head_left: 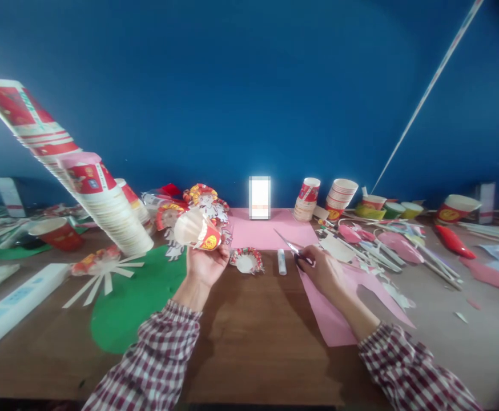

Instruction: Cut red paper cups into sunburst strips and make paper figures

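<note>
My left hand (205, 264) is raised above the wooden table (249, 342), fingers closed round a red and white paper cup (197, 229) tipped on its side with its mouth towards me. My right hand (323, 270) rests on a pink paper sheet (339, 308) and grips a pair of scissors (291, 246) whose blades point up and to the left. Between the hands lie a small cut cup base with a curled red fringe (246, 260) and a white glue stick (281, 261).
A tall leaning stack of paper cups (82, 182) rises at the left beside a green paper disc (133, 297) and a cup cut into strips (99, 274). More cups (341, 197), bowls and paper scraps (382, 251) crowd the right. Blue wall behind.
</note>
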{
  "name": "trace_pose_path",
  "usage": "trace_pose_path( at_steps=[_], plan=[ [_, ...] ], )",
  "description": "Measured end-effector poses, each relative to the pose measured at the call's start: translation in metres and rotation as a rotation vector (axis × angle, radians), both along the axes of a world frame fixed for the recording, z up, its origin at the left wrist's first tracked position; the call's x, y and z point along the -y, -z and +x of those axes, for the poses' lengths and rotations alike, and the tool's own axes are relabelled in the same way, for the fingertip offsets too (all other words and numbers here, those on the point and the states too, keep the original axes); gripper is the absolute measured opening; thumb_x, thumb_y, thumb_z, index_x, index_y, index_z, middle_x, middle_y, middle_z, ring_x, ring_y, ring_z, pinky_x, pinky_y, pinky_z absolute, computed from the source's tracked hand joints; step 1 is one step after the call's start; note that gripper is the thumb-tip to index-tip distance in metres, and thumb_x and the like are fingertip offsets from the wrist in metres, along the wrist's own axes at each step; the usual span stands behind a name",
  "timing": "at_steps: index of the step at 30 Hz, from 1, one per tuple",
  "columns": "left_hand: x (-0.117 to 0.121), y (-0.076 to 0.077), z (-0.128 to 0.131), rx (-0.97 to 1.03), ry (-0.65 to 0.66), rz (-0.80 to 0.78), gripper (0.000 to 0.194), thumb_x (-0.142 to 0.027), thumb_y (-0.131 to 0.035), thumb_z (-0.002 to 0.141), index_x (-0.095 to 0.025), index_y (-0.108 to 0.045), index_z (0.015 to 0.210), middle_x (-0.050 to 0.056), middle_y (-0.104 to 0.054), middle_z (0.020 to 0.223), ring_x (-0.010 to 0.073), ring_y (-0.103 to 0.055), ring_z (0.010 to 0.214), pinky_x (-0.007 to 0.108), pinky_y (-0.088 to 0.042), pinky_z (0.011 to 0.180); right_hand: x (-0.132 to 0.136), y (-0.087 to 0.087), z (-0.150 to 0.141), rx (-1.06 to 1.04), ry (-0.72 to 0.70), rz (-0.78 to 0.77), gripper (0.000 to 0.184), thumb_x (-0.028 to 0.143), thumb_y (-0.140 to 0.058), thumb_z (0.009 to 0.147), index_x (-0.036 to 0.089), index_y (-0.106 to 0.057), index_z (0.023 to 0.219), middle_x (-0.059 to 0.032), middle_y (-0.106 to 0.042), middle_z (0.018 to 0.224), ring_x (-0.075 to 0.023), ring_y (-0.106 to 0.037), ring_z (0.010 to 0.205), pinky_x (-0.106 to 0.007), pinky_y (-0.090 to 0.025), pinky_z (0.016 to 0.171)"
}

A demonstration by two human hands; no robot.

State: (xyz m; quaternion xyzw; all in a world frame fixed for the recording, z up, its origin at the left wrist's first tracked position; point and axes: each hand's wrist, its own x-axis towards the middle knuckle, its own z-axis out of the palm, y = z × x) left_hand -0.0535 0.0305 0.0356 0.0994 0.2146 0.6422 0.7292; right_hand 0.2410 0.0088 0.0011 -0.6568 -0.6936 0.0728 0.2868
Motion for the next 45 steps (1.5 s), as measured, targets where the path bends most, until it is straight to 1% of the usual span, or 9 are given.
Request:
trace_pose_path(
  at_steps=[4,13,17,22,28,32,38,42,45],
  plan=[
    [0.003,-0.002,0.006,-0.058,0.018,0.019,0.031,-0.027,-0.039,0.085,-0.012,-0.064,0.094,0.011,-0.065,0.078,0.0134,-0.057,0.055,0.023,-0.050,0.048,-0.001,0.000,0.000,-0.053,0.055,-0.049,0.020,0.037,-0.060,0.079,0.024,-0.065,0.093,-0.0024,-0.072,0.085,-0.0206,-0.064,0.075,-0.028,-0.042,0.062],
    [0.012,0.001,0.029,-0.157,0.121,0.047,0.023,-0.030,-0.054,0.085,-0.011,-0.063,0.096,0.012,-0.070,0.082,0.0198,-0.068,0.070,0.028,-0.058,0.061,-0.008,0.008,0.006,-0.024,0.014,0.040,0.030,0.037,-0.056,0.081,0.021,-0.069,0.103,-0.0077,-0.065,0.098,-0.0219,-0.061,0.085,-0.030,-0.044,0.072],
    [0.018,0.005,0.037,-0.156,0.150,0.094,0.016,-0.023,-0.057,0.084,-0.013,-0.063,0.095,0.010,-0.072,0.090,0.0218,-0.070,0.080,0.031,-0.059,0.069,-0.010,0.012,0.010,-0.073,0.015,0.037,0.029,0.032,-0.052,0.082,0.022,-0.070,0.103,-0.0044,-0.062,0.082,-0.0184,-0.058,0.069,-0.027,-0.042,0.062],
    [0.024,0.005,0.042,-0.197,0.212,0.114,0.024,-0.026,-0.061,0.083,-0.012,-0.061,0.103,0.010,-0.072,0.094,0.0235,-0.069,0.085,0.034,-0.059,0.074,-0.014,0.021,0.011,-0.069,-0.077,0.031,0.030,0.024,-0.051,0.080,0.019,-0.071,0.101,-0.0051,-0.065,0.077,-0.0202,-0.059,0.071,-0.028,-0.042,0.065],
    [0.022,0.008,0.041,-0.279,0.259,0.130,0.032,-0.035,-0.062,0.084,-0.011,-0.062,0.104,0.011,-0.071,0.094,0.0231,-0.069,0.087,0.032,-0.058,0.074,-0.011,0.015,0.006,-0.070,-0.133,0.039,0.028,0.028,-0.047,0.087,0.018,-0.073,0.089,-0.0079,-0.070,0.085,-0.0222,-0.062,0.079,-0.031,-0.043,0.071],
    [0.022,0.013,0.043,-0.428,0.259,0.194,0.034,-0.040,-0.063,0.083,-0.011,-0.061,0.103,0.012,-0.070,0.097,0.0213,-0.068,0.084,0.033,-0.057,0.073,-0.007,0.009,-0.002,-0.216,-0.117,0.129,0.032,0.039,-0.046,0.090,0.018,-0.071,0.094,-0.0090,-0.070,0.088,-0.0231,-0.062,0.081,-0.032,-0.044,0.070],
    [0.025,0.022,0.047,-0.823,0.242,0.335,0.042,-0.045,-0.066,0.079,-0.015,-0.060,0.109,0.008,-0.069,0.097,0.0191,-0.065,0.081,0.031,-0.053,0.071,0.012,-0.013,-0.012,-0.516,-0.194,0.238,0.043,0.049,-0.040,0.094,0.018,-0.066,0.107,-0.0104,-0.068,0.104,-0.0251,-0.061,0.097,-0.037,-0.045,0.084],
    [0.028,0.022,0.050,-1.160,0.178,0.474,0.044,-0.045,-0.067,0.078,-0.017,-0.062,0.110,0.007,-0.067,0.105,0.0217,-0.062,0.094,0.031,-0.050,0.082,0.023,-0.020,-0.020,-0.549,-0.363,0.154,0.038,0.049,-0.049,0.091,0.018,-0.066,0.106,-0.0091,-0.069,0.102,-0.0246,-0.062,0.094,-0.035,-0.047,0.080],
    [0.031,0.021,0.053,-1.198,0.198,0.503,0.049,-0.049,-0.067,0.077,-0.016,-0.061,0.113,0.010,-0.065,0.111,0.0259,-0.060,0.102,0.036,-0.049,0.088,0.024,-0.015,-0.030,-0.605,-0.440,0.065,0.029,0.044,-0.059,0.086,0.018,-0.069,0.095,-0.0061,-0.070,0.088,-0.0222,-0.062,0.080,-0.033,-0.048,0.071]
  ],
)
